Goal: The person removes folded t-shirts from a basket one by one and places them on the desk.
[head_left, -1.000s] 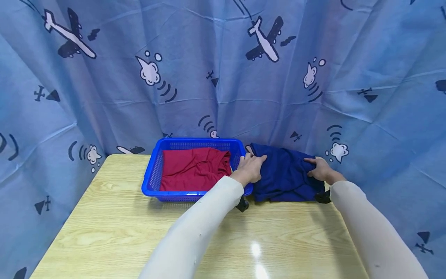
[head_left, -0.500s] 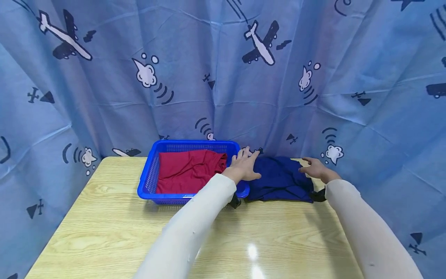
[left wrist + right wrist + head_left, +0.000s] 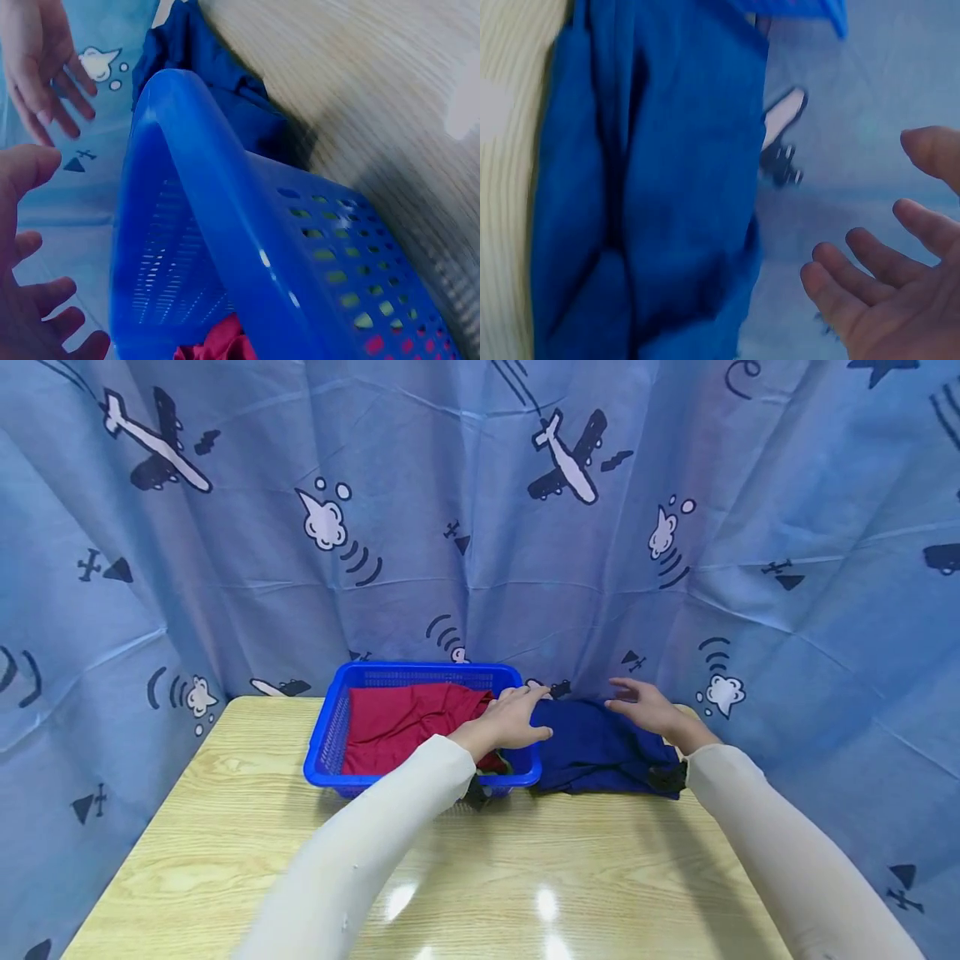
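Observation:
A blue plastic basket (image 3: 321, 743) with perforated sides stands at the back of the table, and a folded red cloth (image 3: 408, 722) lies inside it. Right beside the basket, a dark blue cloth (image 3: 592, 747) lies folded and wrinkled on the table. My left hand (image 3: 506, 722) hovers over the basket's right end, fingers spread and holding nothing. Above the blue cloth is my right hand (image 3: 648, 706), its fingers loosely extended and apart from the cloth. In the right wrist view that hand (image 3: 900, 277) appears beside the blue cloth (image 3: 682, 172).
A light wood-grain table (image 3: 247, 860) extends in front of the basket and both arms. Behind it hangs a blue curtain (image 3: 405, 510) printed with airplanes, close to the table's back edge. Something greenish (image 3: 498, 764) shows in the basket's right end, mostly hidden.
Both hands have let go of the blue cloth and lifted off it; it now lies flatter on the table. The left hand has shifted left over the basket, and the right hand has moved left.

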`<state>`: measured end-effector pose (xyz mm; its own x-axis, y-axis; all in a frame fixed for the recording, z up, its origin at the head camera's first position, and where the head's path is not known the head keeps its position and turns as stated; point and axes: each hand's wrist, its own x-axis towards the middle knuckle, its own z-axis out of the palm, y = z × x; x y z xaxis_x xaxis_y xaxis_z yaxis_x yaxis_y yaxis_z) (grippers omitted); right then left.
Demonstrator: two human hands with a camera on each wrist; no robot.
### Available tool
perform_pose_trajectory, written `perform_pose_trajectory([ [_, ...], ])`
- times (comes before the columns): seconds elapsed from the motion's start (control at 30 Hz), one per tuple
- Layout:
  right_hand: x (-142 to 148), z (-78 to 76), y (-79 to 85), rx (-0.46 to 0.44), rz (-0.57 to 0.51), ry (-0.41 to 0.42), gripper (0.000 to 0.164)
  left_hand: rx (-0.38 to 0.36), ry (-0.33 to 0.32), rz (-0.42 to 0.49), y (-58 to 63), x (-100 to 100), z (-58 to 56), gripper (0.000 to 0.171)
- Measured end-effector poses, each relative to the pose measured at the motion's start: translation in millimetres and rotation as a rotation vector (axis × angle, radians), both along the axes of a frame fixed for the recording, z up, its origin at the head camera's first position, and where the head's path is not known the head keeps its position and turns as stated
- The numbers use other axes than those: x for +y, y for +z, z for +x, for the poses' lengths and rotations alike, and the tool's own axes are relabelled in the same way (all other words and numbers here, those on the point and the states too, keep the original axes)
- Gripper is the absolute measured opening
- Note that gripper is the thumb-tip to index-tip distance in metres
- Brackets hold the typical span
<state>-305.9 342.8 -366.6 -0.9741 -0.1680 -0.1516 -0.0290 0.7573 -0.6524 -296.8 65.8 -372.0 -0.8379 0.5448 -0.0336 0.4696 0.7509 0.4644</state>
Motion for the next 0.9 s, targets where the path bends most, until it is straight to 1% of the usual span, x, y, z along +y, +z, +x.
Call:
perform_pose_trajectory([
  [0.17,-25.5,4.0,5.7,0.031,-0.026,0.043,0.063,0.018,-0.041,0.04,3.0,-20.8,4.6,0.072],
  [0.27,-40.2,7.1,9.3,0.047,-0.041,0.076,0.062,0.017,-0.049,0.066,3.2,-37.2,5.5,0.072],
  [0.4,-55.5,10.4,12.8,0.077,-0.052,0.122,0.061,0.024,-0.053,0.132,0.5,-56.9,6.6,0.066],
  [0.57,-69.6,16.4,17.2,0.083,-0.085,0.162,0.06,0.039,-0.035,0.205,-5.0,-74.8,9.5,0.059],
  [0.7,-79.0,23.3,19.2,0.095,-0.107,0.175,0.06,0.073,-0.031,0.232,-7.8,-84.8,10.2,0.054],
  [0.9,-92.1,28.4,14.7,0.093,-0.123,0.208,0.06,0.047,0.002,0.249,-6.8,-105.1,13.1,0.048],
])
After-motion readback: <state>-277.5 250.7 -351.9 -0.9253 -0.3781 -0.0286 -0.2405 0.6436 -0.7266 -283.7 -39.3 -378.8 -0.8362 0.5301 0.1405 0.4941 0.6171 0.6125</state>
